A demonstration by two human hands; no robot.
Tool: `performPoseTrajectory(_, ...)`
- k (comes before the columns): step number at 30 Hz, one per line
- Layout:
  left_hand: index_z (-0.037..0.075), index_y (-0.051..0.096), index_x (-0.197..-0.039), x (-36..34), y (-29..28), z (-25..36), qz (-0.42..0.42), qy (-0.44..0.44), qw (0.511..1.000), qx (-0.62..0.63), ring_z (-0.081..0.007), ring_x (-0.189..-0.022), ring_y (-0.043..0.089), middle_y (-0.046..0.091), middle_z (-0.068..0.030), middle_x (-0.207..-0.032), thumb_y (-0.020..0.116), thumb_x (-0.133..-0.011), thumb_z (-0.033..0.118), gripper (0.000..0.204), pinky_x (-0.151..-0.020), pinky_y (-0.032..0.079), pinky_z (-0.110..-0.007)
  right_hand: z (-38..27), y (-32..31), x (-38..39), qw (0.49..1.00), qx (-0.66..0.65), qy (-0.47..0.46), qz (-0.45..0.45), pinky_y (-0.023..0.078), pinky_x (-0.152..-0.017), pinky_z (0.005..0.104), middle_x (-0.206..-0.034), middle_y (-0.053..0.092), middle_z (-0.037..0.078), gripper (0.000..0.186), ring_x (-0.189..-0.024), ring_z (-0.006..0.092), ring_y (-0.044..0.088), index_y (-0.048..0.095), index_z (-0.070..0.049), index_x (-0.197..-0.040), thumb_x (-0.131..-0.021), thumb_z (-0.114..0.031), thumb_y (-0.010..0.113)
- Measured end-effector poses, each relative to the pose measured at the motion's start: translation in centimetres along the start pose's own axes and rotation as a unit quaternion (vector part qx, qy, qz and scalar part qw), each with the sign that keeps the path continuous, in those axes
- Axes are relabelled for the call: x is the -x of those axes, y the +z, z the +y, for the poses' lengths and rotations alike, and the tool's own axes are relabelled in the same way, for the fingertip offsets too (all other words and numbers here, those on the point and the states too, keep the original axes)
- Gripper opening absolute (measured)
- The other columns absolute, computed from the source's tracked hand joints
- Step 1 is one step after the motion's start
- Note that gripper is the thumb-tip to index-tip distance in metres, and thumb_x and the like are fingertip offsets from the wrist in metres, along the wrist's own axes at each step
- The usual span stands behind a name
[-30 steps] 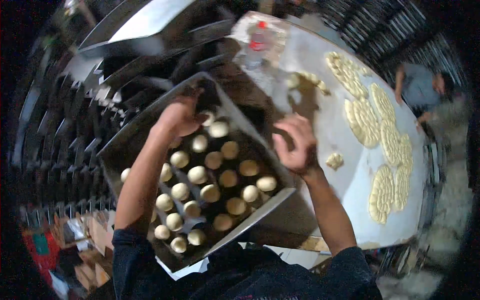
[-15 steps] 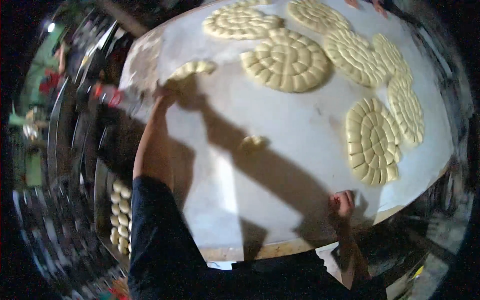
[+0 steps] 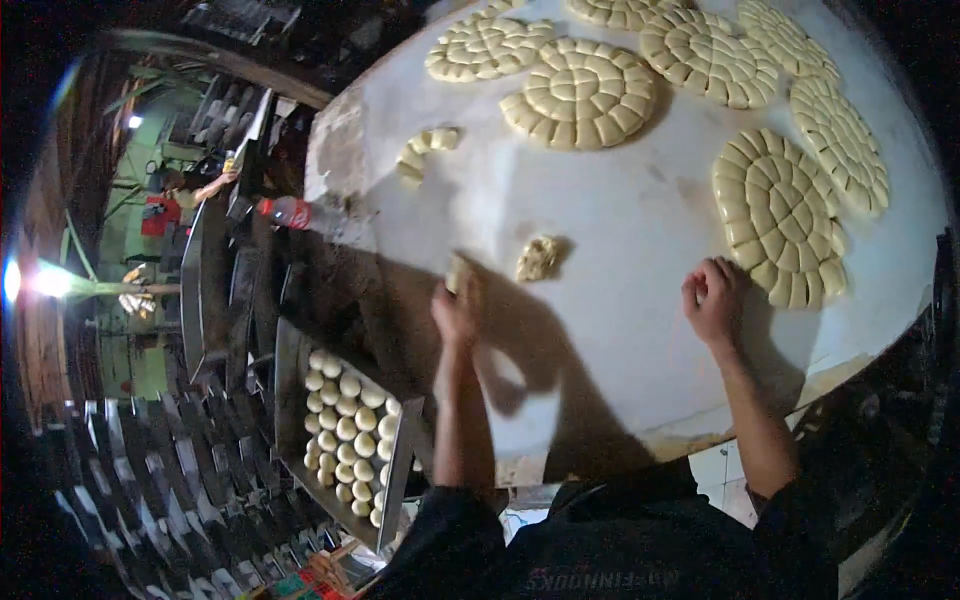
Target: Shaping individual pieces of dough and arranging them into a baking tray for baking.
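Note:
My left hand [image 3: 457,318] is above the near left part of a pale worktable [image 3: 620,340], its fingers closed on a small pale piece of dough [image 3: 460,274]. Just beyond it to the right lies a rough lump of dough [image 3: 540,258]. Farther off, a short curved row of cut dough pieces [image 3: 430,146] rests on the table. My right hand [image 3: 714,300] is at the right, fingers curled with nothing seen in them. Close to its fingertips lies a large dough round [image 3: 780,215] cut into blocks in a spiral.
More scored dough rounds [image 3: 580,95] lie along the far and right side of the table. At the left, a metal tray [image 3: 292,400] holds several dough balls [image 3: 345,430]. A red-capped bottle [image 3: 290,212] lies by the table's left edge. Stacked metal trays [image 3: 180,480] stand farther left.
My left hand has come back from the curved dough row toward me, now with a dough piece. My right hand has risen toward the right-hand dough round. The view has swung left.

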State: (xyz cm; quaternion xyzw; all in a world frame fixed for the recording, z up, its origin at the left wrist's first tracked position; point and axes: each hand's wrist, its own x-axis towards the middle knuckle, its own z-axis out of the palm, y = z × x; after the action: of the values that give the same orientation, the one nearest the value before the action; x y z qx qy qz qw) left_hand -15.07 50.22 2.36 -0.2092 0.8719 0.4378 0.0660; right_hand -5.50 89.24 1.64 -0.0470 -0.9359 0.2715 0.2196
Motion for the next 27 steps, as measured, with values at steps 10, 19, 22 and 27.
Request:
performPoseTrajectory(10, 0.008, 0.037, -0.119, 28.6, -8.6, -4.7, -0.073, 0.238, 0.838, 0.485, -0.0137, -0.098, 0.051, 0.051, -0.0083, -0.112, 0.061, -0.092, 0.002, 0.037, -0.088, 0.042, -0.030, -16.0, -0.9, 16.9, 0.790, -0.528, -0.076, -0.302, 0.050, -0.073, 0.0294, -0.093, 0.062, 0.005, 0.080, -0.083, 0.0155, 0.059, 0.064, -0.005, -0.117, -0.084, -0.075, 0.048)
performPoseTrajectory(19, 0.005, 0.038, -0.104, 34.0, -12.5, -6.2, 0.056, 0.321, 0.897, 0.299, -0.0106, -0.091, 0.045, 0.042, -0.0050, -0.098, 0.059, -0.092, 0.000, 0.025, -0.078, 0.039, -0.024, -29.9, -9.9, 20.6, 0.819, -0.553, 0.121, -0.094, 0.053, -0.075, 0.0279, -0.100, 0.063, 0.007, 0.032, -0.088, 0.0171, 0.062, 0.053, -0.003, -0.115, -0.087, -0.008, 0.066)
performPoseTrajectory(22, 0.004, 0.038, -0.107, 32.8, -12.1, -6.7, 0.117, 0.323, 0.888, 0.306, -0.0106, -0.089, 0.045, 0.043, -0.0052, -0.099, 0.056, -0.094, 0.001, 0.022, -0.076, 0.040, -0.024, -25.4, -11.1, 18.8, 0.755, -0.607, 0.242, -0.050, 0.054, -0.069, 0.0273, -0.101, 0.063, 0.006, 0.030, -0.086, 0.0151, 0.062, 0.053, -0.004, -0.116, -0.088, -0.004, 0.064)
performPoseTrajectory(27, 0.006, 0.040, -0.104, 26.9, -7.8, -11.6, 0.033, 0.269, 0.827, 0.493, -0.0105, -0.075, 0.045, 0.045, -0.0037, -0.089, 0.056, -0.095, 0.005, 0.019, -0.070, 0.040, -0.024, -13.3, -10.6, 14.4, 0.742, -0.597, 0.298, 0.065, 0.050, -0.071, 0.0349, -0.097, 0.062, 0.006, 0.025, -0.086, 0.0181, 0.058, 0.057, -0.007, -0.108, -0.088, -0.021, 0.065)
